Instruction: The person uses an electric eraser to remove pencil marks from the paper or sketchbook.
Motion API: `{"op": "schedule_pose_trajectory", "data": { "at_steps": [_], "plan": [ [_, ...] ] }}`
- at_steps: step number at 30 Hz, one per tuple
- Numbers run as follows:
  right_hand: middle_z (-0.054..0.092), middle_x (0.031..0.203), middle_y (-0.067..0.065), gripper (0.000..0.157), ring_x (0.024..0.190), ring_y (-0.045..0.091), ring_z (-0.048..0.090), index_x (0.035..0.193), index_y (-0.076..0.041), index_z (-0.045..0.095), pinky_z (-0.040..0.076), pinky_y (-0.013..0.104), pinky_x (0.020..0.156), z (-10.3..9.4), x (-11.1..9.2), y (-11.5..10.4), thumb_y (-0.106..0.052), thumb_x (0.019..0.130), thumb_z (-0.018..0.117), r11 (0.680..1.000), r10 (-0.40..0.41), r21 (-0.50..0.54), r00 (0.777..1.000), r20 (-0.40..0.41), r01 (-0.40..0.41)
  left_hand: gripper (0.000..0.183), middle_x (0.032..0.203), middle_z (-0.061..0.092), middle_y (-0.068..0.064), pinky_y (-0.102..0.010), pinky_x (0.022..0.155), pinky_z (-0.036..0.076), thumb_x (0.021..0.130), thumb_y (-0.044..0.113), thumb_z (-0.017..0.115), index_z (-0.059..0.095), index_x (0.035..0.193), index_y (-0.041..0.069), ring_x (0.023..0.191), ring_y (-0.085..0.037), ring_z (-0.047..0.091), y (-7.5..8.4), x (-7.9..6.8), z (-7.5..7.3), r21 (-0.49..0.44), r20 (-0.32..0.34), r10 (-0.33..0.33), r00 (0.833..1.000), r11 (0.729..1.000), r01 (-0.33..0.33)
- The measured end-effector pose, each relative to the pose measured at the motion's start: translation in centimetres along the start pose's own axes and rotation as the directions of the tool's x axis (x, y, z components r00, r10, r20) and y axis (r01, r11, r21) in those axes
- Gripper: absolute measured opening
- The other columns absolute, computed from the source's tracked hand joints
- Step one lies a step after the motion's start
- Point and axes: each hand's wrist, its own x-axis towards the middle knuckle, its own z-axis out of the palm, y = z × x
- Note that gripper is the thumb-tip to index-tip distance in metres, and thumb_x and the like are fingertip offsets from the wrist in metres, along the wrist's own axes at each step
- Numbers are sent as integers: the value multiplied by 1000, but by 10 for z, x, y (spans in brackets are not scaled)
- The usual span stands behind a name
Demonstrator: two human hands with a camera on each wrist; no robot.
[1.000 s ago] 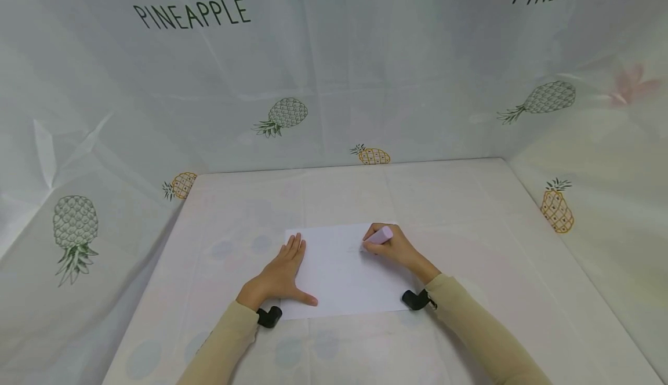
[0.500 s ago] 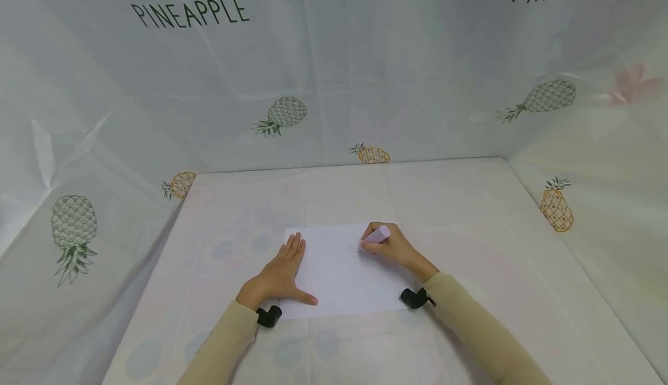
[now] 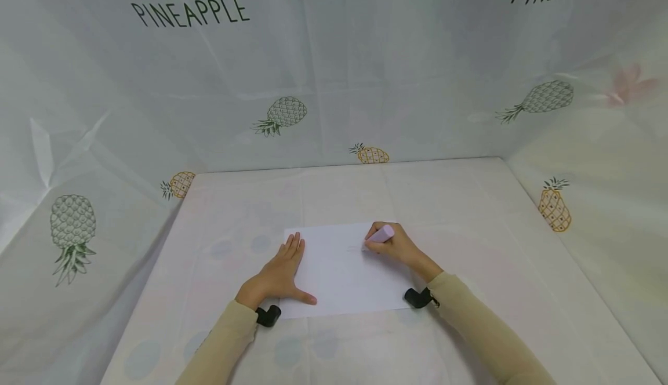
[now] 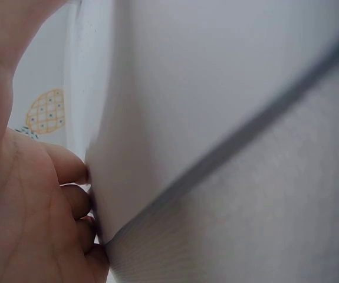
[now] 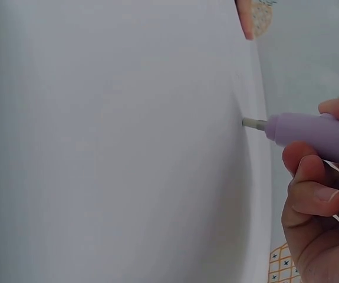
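Observation:
A white sheet of paper (image 3: 339,280) lies on the table, with a few faint marks on its upper part. My left hand (image 3: 279,275) rests on the sheet's left side, fingers straight and thumb spread toward the lower edge. In the left wrist view, that hand's fingers (image 4: 75,200) lie along the paper. Over the upper right part, my right hand (image 3: 394,246) pinches a thick lavender pen-shaped tool (image 3: 382,234). In the right wrist view, the lavender tool (image 5: 316,135) has a narrow pale tip right at the paper's surface.
A pale cloth with faint dots covers the table (image 3: 449,199). Behind and beside it hang white sheets (image 3: 407,83) printed with pineapples. Small black wrist devices (image 3: 269,316) sit below each palm.
My right hand has moved slightly left and then back right with the lavender pen-shaped tool, showing a bit more of the faint marks. The left hand stays in place on the paper.

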Motion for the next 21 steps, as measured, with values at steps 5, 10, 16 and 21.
{"op": "schedule_pose_trajectory", "data": {
  "at_steps": [5, 10, 16, 21],
  "plan": [
    [68, 76, 6, 7, 67, 13, 59, 87, 8, 68, 51, 26, 63, 3, 4, -2, 9, 83, 73, 1000, -20, -8, 1000, 3, 20, 140, 163, -4, -24, -51, 120, 9, 65, 70, 82, 9, 156, -8, 150, -38, -5, 1, -1, -1, -4, -6, 6, 1000, 1000, -6],
    [69, 78, 9, 7, 69, 13, 59, 88, 8, 67, 51, 26, 65, 5, 6, -6, 10, 83, 73, 1000, -21, -18, 1000, 5, 21, 139, 163, -3, -25, -51, 120, 9, 65, 68, 82, 9, 155, -9, 150, -39, -4, 2, 0, -2, -6, -4, 12, 1000, 1000, -12],
    [68, 76, 8, 7, 67, 13, 59, 86, 7, 67, 51, 26, 63, 3, 5, -7, 9, 83, 73, 1000, -2, -20, 1000, -1, 2, 141, 163, -4, -24, -50, 121, 8, 65, 70, 81, 8, 156, -8, 150, -38, -6, 2, 0, -2, 0, 0, 2, 1000, 1000, -2],
    [68, 77, 7, 8, 68, 13, 59, 86, 6, 68, 51, 26, 63, 2, 4, -7, 8, 83, 74, 1000, 3, -31, 1000, -2, -3, 141, 163, -5, -23, -49, 121, 7, 64, 72, 80, 8, 156, -7, 150, -37, -7, 1, 0, -1, 12, 2, -5, 1000, 1000, 5]
  ]
}}
